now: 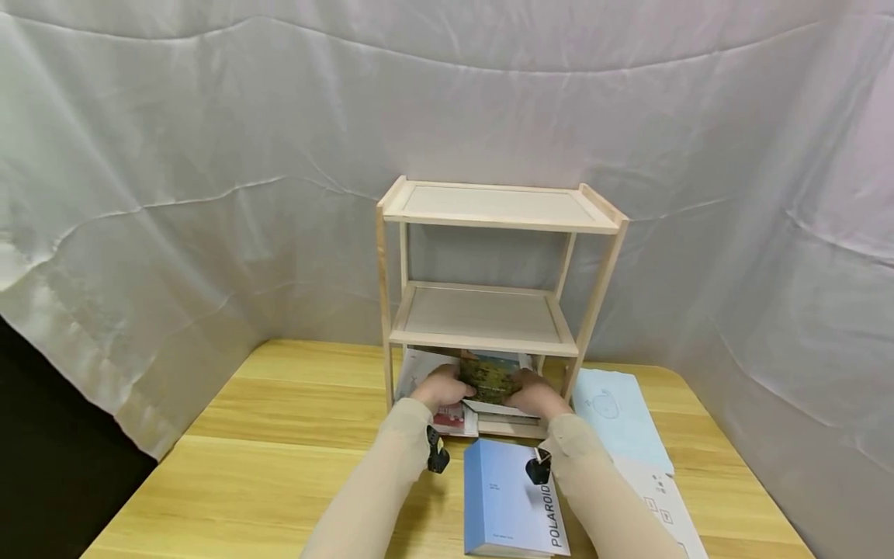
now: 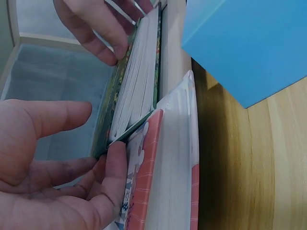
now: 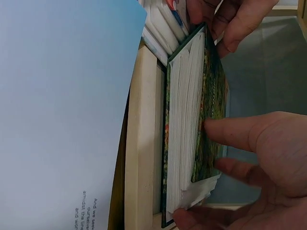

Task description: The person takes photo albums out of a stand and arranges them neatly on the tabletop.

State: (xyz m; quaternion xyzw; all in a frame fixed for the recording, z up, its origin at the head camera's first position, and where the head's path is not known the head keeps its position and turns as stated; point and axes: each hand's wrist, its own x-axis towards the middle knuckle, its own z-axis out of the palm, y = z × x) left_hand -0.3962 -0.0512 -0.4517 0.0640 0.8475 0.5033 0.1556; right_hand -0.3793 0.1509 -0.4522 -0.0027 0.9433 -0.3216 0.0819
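Observation:
A thick book with a dark green, painted-looking cover lies between my hands on the bottom level of a small wooden shelf. My left hand grips the book's left corner, fingers curled at its edge and thumb raised over the cover. On the right end, my right hand holds it with the thumb on the cover and fingertips at the page edge. A red-and-white book sits beside it, close to my left fingers. The green book's far side is hidden under the middle board.
In front of the shelf, a thick pale blue book marked POLAROID lies on the wooden table. To the right are a light blue sheet with a drawing and a white printed item. Grey curtains surround the table.

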